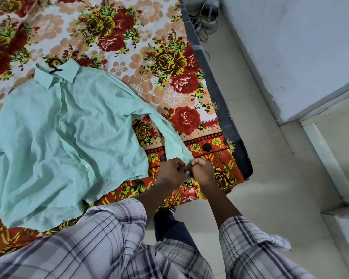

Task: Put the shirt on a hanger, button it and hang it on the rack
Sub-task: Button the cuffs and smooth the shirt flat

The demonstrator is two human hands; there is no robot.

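At bed [189,121] edge | left hand [172,171] and right hand [201,170] pinch shirt [69,127] cuff [186,158], button apparently hidden | risk: tug slides shirt off hanger [53,66]

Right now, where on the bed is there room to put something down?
Bare sheet lies beyond the shirt and its hanger hook, and between the sleeve and the bed's dark edge. It is crowded at the near corner, where the left hand and right hand pinch the cuff.
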